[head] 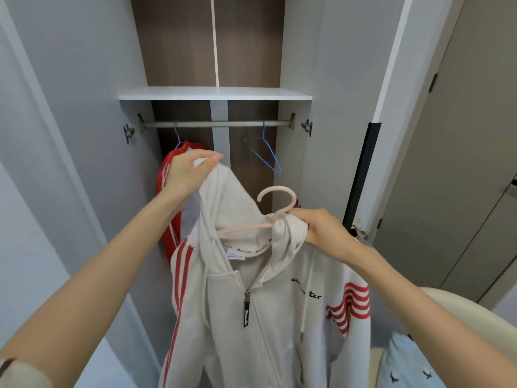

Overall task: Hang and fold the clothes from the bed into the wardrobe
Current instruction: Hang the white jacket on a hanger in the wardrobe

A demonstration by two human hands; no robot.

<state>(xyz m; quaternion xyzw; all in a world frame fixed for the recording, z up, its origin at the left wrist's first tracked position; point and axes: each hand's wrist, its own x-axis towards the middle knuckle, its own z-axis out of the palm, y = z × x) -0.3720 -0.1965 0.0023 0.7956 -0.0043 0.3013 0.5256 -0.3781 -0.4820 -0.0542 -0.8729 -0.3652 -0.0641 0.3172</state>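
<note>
- White zip hoodie [251,303], red stripes on the shoulder and sleeve, black script on the chest. It is held up in front of the open wardrobe, below the rail and not on it.
- Pink hanger [293,200] sits inside the hoodie's neck opening. One arm shows across the collar and the hook stands free above the fabric.
- Left hand [190,172]: raised, fingers and thumb pinching the top edge of the hood and pulling it upward.
- Right hand [321,228]: fingers curled round bunched hood fabric at the base of the hanger's hook. Whether they also close on the hanger's neck is hidden.
- Wardrobe rail [215,124]: metal bar under a white shelf [215,93].
- Blue wire hanger [265,155] hangs bare on the rail's right part.
- Red garment with white stripes [163,180] hangs at the left from a purple hanger hook [176,135], partly behind the left hand.
- Light blue patterned cloth [405,359] lies at the lower right, under the right forearm.
</note>
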